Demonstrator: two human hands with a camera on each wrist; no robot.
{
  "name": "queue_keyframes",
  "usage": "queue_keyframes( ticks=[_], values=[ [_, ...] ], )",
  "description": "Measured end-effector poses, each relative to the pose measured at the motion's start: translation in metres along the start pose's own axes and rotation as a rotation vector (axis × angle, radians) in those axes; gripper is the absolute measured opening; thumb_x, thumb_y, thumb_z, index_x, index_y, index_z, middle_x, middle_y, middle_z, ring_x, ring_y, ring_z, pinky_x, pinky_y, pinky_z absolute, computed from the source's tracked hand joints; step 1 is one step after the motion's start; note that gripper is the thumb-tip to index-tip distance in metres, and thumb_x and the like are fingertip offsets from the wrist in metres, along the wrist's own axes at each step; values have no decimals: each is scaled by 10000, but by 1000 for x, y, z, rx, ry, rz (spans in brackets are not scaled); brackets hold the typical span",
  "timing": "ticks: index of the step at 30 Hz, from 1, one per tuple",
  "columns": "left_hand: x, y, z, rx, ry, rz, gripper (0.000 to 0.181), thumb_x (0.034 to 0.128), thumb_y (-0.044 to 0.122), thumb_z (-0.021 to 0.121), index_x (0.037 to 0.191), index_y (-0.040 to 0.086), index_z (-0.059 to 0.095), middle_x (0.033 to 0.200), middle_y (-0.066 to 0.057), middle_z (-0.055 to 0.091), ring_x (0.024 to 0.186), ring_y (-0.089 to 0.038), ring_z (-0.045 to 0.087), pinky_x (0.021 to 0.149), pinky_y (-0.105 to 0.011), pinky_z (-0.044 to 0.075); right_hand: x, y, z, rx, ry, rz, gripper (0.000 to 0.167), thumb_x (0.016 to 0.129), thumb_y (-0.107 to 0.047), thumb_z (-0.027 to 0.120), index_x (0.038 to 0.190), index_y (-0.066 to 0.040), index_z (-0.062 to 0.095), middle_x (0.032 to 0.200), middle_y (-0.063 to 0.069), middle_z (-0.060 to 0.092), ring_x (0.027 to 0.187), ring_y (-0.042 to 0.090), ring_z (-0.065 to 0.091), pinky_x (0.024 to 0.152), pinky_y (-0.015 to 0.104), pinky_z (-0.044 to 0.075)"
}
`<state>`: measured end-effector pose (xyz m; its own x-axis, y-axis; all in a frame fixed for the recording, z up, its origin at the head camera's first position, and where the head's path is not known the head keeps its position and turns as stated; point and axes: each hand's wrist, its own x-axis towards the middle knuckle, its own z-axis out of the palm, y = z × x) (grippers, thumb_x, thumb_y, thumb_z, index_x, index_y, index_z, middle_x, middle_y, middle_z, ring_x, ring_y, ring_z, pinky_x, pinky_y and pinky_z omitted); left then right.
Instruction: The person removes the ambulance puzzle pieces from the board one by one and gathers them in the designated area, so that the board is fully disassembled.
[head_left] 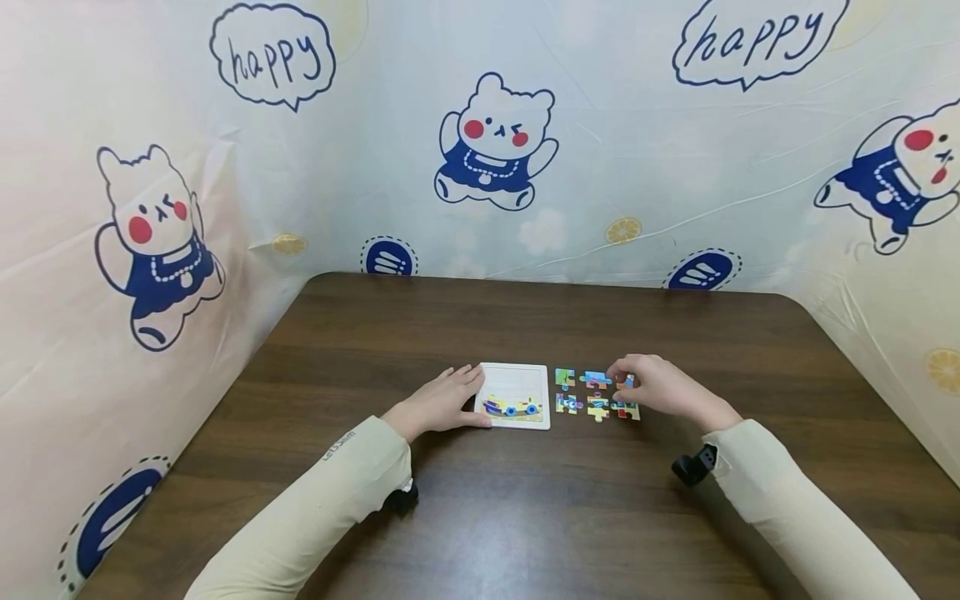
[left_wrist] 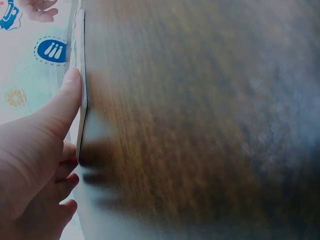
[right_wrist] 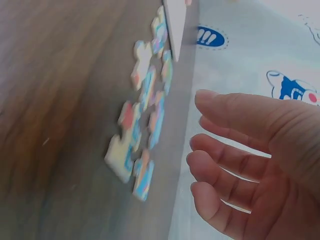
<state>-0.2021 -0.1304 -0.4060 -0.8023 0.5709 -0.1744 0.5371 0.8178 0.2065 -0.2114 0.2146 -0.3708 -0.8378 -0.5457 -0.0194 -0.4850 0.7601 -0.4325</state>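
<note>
White rectangular puzzle tray [head_left: 516, 379], partly filled, lies on the dark brown wooden table [head_left: 540, 525]; the left hand [head_left: 444, 402] rests spread against its left side. Farther right, the right hand [head_left: 663, 387], loosely curled and empty, hovers over colourful jigsaw pieces [head_left: 597, 380].

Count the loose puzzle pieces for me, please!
6 pieces beside the white tray: three in the far row, three nearer. The right hand partly covers one and may hide more.

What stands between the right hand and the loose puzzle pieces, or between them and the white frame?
Nothing visible blocks the right hand from the loose puzzle pieces. Only other pieces lie between the rightmost ones and the white frame.
</note>
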Motion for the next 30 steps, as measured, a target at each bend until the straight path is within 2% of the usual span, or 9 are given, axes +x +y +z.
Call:
queue_keyframes(
  ticks=[7,21,30],
  values=[
    [1,0,0,5,-4,0,865,845,567,538,1432,-7,265,1487,-121,221,1362,-260,175,1084,-411,145,13,-18,1,-6,-7,-19,265,804,-124,717,1036,-8,660,943,83,633,790,205,556,690,336,486],
    [1,-1,-1,5,-12,11,864,843,564,546,1424,-18,280,1479,-138,235,1358,-282,181,1082,-428,141,44,-55,16,-17,-37,-111,255,818,-120,700,1054,-31,665,974,90,627,804,195,580,685,318,486],
    [2,0,-2,-4,-16,-1,863,841,569,543,1426,-10,282,1481,-129,234,1359,-277,181,1083,-426,140,62,-77,30,-68,-33,-164,246,814,-130,707,1041,-45,665,891,40,608,678,134,535,600,272,452]
  ],
)
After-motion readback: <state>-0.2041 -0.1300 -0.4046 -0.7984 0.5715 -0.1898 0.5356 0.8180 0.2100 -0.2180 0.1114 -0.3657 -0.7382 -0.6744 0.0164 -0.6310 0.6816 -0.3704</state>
